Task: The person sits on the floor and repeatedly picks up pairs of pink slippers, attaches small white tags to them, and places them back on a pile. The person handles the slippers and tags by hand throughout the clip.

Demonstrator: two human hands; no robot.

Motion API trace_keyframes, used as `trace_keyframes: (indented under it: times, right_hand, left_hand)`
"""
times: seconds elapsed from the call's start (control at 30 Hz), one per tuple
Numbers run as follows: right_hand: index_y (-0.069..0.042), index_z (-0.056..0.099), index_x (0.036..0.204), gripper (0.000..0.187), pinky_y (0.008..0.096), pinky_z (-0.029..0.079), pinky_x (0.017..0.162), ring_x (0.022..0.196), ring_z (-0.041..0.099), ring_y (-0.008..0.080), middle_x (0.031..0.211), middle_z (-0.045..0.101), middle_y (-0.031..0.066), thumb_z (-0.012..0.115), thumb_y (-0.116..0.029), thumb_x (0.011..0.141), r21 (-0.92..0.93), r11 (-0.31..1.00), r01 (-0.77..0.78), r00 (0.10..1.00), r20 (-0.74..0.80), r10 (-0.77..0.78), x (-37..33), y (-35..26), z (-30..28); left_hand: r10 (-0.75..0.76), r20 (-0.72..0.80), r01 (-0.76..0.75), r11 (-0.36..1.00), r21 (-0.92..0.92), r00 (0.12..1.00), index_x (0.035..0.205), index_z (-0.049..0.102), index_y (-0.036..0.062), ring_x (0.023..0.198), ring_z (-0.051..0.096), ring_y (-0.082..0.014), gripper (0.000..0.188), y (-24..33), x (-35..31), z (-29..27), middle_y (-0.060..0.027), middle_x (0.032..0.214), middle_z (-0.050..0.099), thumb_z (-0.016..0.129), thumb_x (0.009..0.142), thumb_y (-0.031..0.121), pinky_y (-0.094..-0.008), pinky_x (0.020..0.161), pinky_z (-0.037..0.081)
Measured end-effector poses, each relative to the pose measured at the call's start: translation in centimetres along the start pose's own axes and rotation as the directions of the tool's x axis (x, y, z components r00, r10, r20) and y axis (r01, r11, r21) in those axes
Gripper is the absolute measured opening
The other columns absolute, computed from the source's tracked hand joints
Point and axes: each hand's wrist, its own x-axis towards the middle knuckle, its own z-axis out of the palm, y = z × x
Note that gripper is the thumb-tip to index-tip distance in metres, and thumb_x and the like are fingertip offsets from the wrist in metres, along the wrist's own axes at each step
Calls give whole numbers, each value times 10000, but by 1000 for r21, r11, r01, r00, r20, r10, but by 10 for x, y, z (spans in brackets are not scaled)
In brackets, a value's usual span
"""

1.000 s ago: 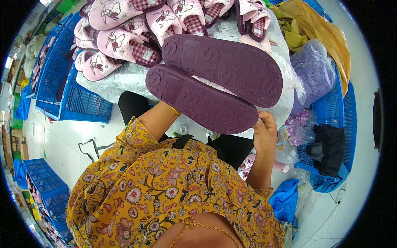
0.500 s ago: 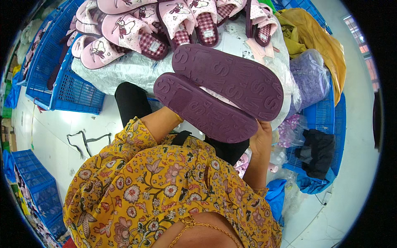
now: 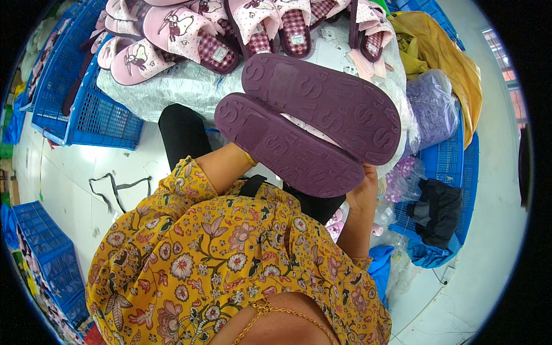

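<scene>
A pair of slippers is held up with dark purple, embossed soles facing me, the farther slipper (image 3: 328,106) partly overlapping the nearer slipper (image 3: 287,146). My right hand (image 3: 363,187) grips the pair's right-hand end, its fingers closed and partly behind the soles. Reaching in from the left, my left forearm (image 3: 227,167) passes behind the nearer slipper, which hides that hand and its fingers. Beyond the pair, several pink-and-white slippers (image 3: 178,31) with checked plum insoles lie on a plastic-wrapped bundle (image 3: 149,95).
A blue crate (image 3: 106,121) stands at the left, with another blue crate (image 3: 49,253) nearer. On the right are a mustard cloth (image 3: 448,52), a clear bag of purple material (image 3: 434,109) and a dark cloth (image 3: 440,213) over a blue crate. A black strap (image 3: 118,190) lies on the white floor.
The held slippers have shifted slightly right and tilted a little, and the farther one has moved up. My right hand's grip looks the same.
</scene>
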Motion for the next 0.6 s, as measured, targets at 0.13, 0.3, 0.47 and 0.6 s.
trace_keyframes:
  times: [0.13,0.3,0.47,0.6]
  right_hand:
    - [26,595,1213,280,350,517,918,1058,643,244,1217,638,156,549,31,936,-3,1000,-5,1000,9,5,1,-2,7]
    - [29,603,1204,276,350,523,910,1051,648,247,1208,643,161,553,36,932,24,1000,-8,1000,16,7,0,-2,7]
    - [34,608,1194,269,350,541,883,1025,660,250,1188,651,166,553,41,931,54,998,-19,1000,22,17,-1,-3,6]
    - [35,610,1190,265,348,545,878,1019,661,249,1182,652,169,550,43,932,69,997,-13,1000,20,12,-1,-4,12]
  left_hand:
    - [-4,-2,4,1000,2,1000,987,655,66,1057,617,-247,202,0,0,0,-94,1155,628,666,793,10,-333,852,509]
    - [-7,1,7,1000,3,1000,981,655,66,1054,618,-244,195,-1,0,1,-92,1152,630,667,794,13,-334,849,510]
    - [-12,1,12,1000,4,1000,974,655,67,1051,620,-242,187,-1,0,1,-90,1150,632,667,795,17,-335,845,512]
    - [-16,3,16,1000,-1,1000,969,655,67,1049,621,-240,180,-2,-1,2,-89,1148,634,668,796,19,-337,843,513]
